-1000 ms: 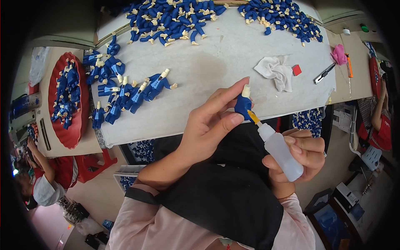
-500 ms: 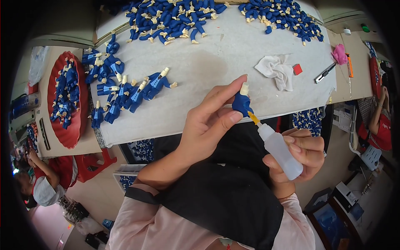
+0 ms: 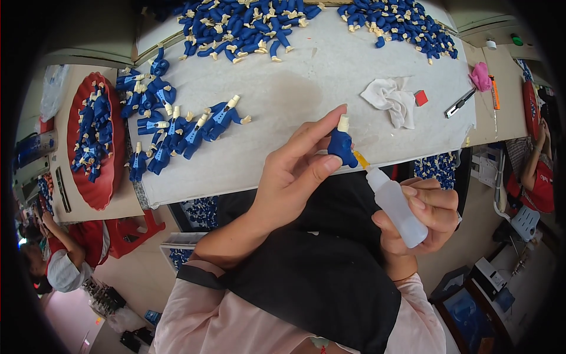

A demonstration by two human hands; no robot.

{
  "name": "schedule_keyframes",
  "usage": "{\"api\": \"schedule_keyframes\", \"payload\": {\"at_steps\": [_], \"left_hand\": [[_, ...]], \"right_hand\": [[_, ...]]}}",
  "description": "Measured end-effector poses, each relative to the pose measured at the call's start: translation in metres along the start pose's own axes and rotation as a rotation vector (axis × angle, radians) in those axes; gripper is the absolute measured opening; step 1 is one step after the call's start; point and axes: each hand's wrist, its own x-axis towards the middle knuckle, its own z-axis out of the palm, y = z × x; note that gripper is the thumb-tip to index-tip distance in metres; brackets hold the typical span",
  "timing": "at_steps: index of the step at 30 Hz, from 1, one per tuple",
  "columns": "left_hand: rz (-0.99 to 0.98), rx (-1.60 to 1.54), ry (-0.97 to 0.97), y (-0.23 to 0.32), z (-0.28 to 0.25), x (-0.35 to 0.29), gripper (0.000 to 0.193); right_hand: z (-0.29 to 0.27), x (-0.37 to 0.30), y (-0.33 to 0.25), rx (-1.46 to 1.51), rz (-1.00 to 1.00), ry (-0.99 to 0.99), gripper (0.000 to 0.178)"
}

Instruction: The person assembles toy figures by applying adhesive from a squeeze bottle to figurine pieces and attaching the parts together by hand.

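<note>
Between thumb and fingers, my left hand (image 3: 295,168) holds a small blue figurine body (image 3: 341,146) with a cream neck, upright just beyond the table's near edge. My right hand (image 3: 427,212) is wrapped round a translucent white squeeze bottle (image 3: 398,207). Its yellow nozzle tip (image 3: 361,159) points up and left at the figurine's lower right side; whether it touches cannot be made out. On the table to the left lies a group of similar blue figurine bodies (image 3: 191,138), some with an arm attached.
Piles of blue arms with cream hands (image 3: 236,26) and more small blue parts (image 3: 404,29) lie at the far side. A white cloth (image 3: 390,100), red block (image 3: 420,98) and black cutter (image 3: 460,104) sit right. A red oval tray (image 3: 109,183) stands left. Co-workers sit at both sides.
The figurine has turned slightly in my left fingers and shifted a little left. The bottle has moved slightly up and left, its nozzle tip staying near the figurine's side.
</note>
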Motion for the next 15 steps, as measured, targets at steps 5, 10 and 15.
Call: {"api": "schedule_keyframes", "payload": {"at_steps": [5, 10, 15], "left_hand": [[0.002, 0.009, -0.002, -0.0015, -0.0013, -0.0007, 0.049], [-0.007, -0.005, -0.002, -0.0021, -0.0011, 0.0005, 0.050], [-0.004, -0.014, 0.000, -0.0020, -0.0008, 0.0019, 0.050]], "right_hand": [[-0.0007, -0.0002, -0.0008, 0.014, 0.007, -0.023, 0.042], [0.0000, -0.0008, -0.0002, 0.036, 0.014, -0.013, 0.042], [-0.0010, -0.0002, 0.0020, -0.016, 0.008, -0.021, 0.044]]}}
